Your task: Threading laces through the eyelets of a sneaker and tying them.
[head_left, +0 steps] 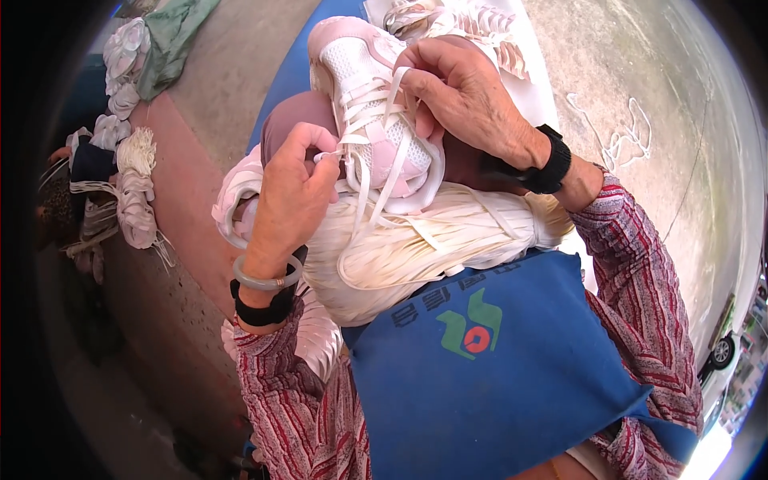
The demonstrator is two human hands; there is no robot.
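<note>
Outdoor concrete floor (640, 72) | pink-white sneaker (368, 96) rested on lap atop lace bundle (416, 248) for threading | left hand (292, 188) pinched lace end (328, 156) | right hand (464, 96) pinched lace at eyelets, steadying shoe.

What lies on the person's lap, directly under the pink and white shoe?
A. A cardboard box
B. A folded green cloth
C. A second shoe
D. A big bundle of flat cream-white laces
D: the pink and white shoe, held by the left hand and right hand, rests over a thick bundle of cream-white laces that lies on the blue apron.
</note>
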